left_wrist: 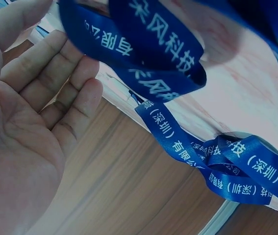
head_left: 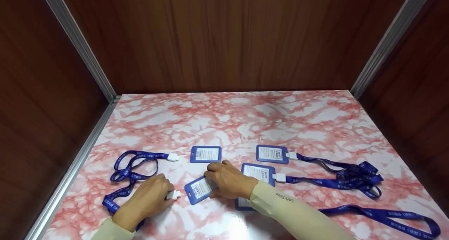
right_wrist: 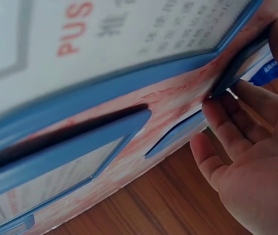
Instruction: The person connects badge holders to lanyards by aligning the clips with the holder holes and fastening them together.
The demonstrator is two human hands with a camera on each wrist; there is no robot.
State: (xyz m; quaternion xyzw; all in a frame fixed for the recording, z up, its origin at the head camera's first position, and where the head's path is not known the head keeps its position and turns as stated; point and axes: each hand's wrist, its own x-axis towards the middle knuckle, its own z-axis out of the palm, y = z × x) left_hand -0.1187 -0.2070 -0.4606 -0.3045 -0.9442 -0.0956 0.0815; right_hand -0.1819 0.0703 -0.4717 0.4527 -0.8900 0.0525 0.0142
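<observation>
On the left of the table, my left hand (head_left: 149, 196) pinches the white clip (head_left: 173, 195) of a blue lanyard (head_left: 117, 194). The lanyard's printed strap (left_wrist: 170, 137) hangs in loops beside the fingers in the left wrist view. My right hand (head_left: 229, 180) grips the right end of a blue-framed badge holder (head_left: 200, 191), which lies tilted, its free end facing the clip. In the right wrist view the thumb and fingers hold that holder's edge (right_wrist: 239, 63). Clip and holder are apart. Just beyond is another badge holder (head_left: 206, 154), with no strap attached.
A second loose lanyard's white clip (head_left: 173, 157) lies at the left. To the right are badge holders joined to lanyards: one at the back (head_left: 272, 154), one in the middle (head_left: 259, 170), and one partly under the right forearm (head_left: 242, 204). Brown panels (head_left: 224, 40) enclose the table.
</observation>
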